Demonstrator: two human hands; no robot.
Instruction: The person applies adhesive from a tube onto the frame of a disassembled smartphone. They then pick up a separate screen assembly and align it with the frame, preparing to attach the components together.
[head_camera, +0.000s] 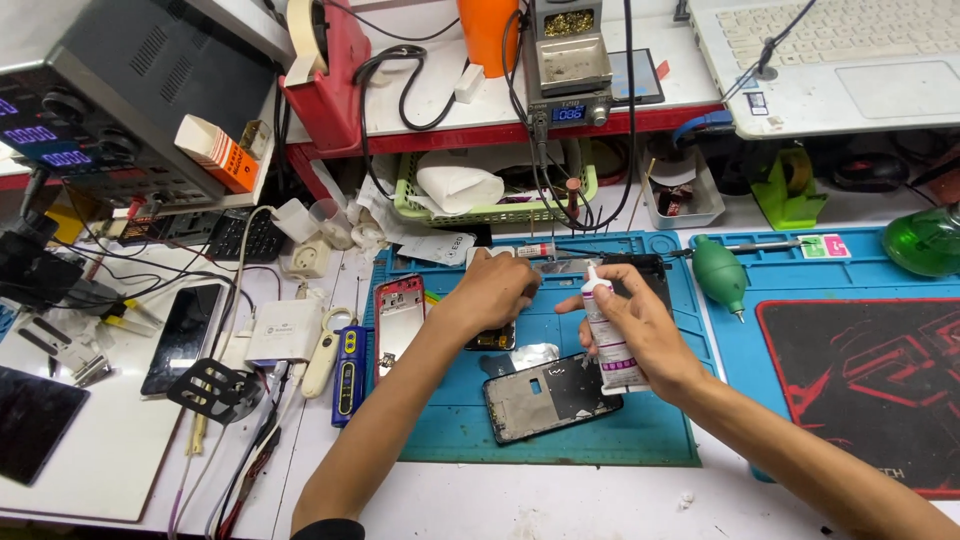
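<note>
— Cluttered white worktop (560, 500), is it? What sits at the far left?

— A dark power supply (110, 90) with lit displays at the top left, a small orange and white box (218, 152) leaning on it. Below, a black phone (182, 338) lies face up on the worktop, with a white adapter (284, 330) and a blue handheld tool (347, 372) just to its right.

— And the blue mat?

— The blue mat (560, 440) starts there. A red-edged phone shell (399, 318) lies at its left edge. The person's left hand (492, 290) presses down on a small dark phone part (491, 338) near the mat's middle; its fingers are curled together on top of the piece, which mostly hides beneath them.

— The other hand?

— The right hand (640, 330) holds a white glue tube (606, 330), fingers wrapped and pinching its body, nozzle pointing up and slightly towards the left hand. Just below the tube lies a black phone frame (552, 396), tilted, apart from both hands.

— Further right?

— A green air blower (718, 274) rests between the two mats, then a black and red pad (860, 380). A green glass bottle (925, 242) stands at the right edge, and a white laptop (830, 60) sits on the raised shelf above.
</note>
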